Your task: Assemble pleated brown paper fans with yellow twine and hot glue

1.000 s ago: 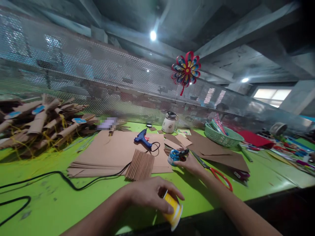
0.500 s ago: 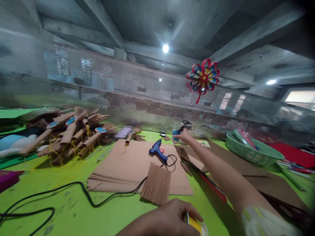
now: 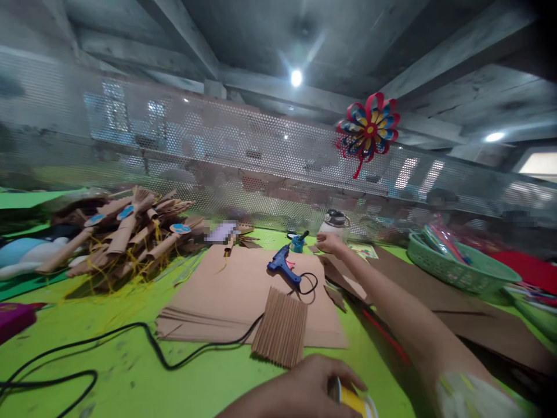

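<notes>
At the bottom edge, my left hand curls around a white-rimmed spool of yellow thread. My right hand reaches to the back of the table, its fingers curled in front of a pale bottle with a black lid. Whether it grips anything is hidden. Just left of it, apart from the fingers, stands a small blue object with a black handle. A blue glue gun lies on stacked brown cardboard sheets. Nearer me rests a ridged piece of corrugated cardboard.
A black cord loops across the green table at left. Brown paper rolls with yellow threads are heaped at the back left. A green basket stands at right beside brown boards. Perforated metal mesh closes off the back.
My right hand has let go of the black-handled blue object, which now stands farther left. The bottle behind the hand shows more fully. My left hand keeps the spool; the view has shifted slightly.
</notes>
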`<state>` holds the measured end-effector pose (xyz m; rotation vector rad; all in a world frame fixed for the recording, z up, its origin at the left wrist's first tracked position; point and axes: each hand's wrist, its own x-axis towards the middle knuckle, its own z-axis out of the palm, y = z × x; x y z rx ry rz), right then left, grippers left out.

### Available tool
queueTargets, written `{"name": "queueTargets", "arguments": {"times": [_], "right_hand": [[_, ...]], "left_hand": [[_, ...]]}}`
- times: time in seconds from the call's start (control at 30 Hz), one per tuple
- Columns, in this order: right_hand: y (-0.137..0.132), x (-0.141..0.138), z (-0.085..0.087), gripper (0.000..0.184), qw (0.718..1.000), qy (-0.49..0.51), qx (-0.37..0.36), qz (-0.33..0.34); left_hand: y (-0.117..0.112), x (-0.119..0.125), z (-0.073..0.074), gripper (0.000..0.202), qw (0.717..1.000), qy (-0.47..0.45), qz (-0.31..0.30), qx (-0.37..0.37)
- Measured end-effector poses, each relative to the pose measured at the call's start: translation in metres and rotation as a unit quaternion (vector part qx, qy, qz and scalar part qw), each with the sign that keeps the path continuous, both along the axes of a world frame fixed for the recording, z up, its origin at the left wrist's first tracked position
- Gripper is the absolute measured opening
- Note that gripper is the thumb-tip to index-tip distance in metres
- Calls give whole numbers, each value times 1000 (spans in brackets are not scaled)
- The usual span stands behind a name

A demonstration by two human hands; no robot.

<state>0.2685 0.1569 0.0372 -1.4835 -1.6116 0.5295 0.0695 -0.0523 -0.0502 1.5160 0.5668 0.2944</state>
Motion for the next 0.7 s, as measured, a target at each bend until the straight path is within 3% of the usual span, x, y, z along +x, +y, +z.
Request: {"name": "queueTargets", "arguments": {"times": [0.1, 0.17, 0.23, 0.33, 0.4, 0.5, 0.57, 0.7], "right_hand": [[-70, 11, 16, 45, 998, 48, -14, 46], [-130, 2, 16, 56, 990, 87, -32, 107], [-190, -16, 7, 60, 943, 206, -112, 237], [-264, -43, -11, 54, 894, 289, -213, 269], [-298, -47, -20, 44, 918, 272, -207, 201], [-337, -27, -21, 31, 964, 210, -143, 81], [-357, -3, -15, 32, 982, 162, -92, 28], [-396, 45, 1, 29, 989, 115, 17, -91]], "left_hand": [[-8, -7, 28, 49, 996, -64, 66, -18], [-9, -12, 51, 47, 984, -145, 89, -43], [-6, -16, 71, 49, 964, -222, 129, -65], [6, -22, 88, 48, 923, -300, 231, -67], [17, -27, 88, 44, 895, -321, 307, -37], [33, -37, 83, 39, 873, -313, 374, -20], [42, -43, 79, 30, 871, -316, 375, -34], [50, -46, 78, 14, 873, -320, 335, -154]]}}
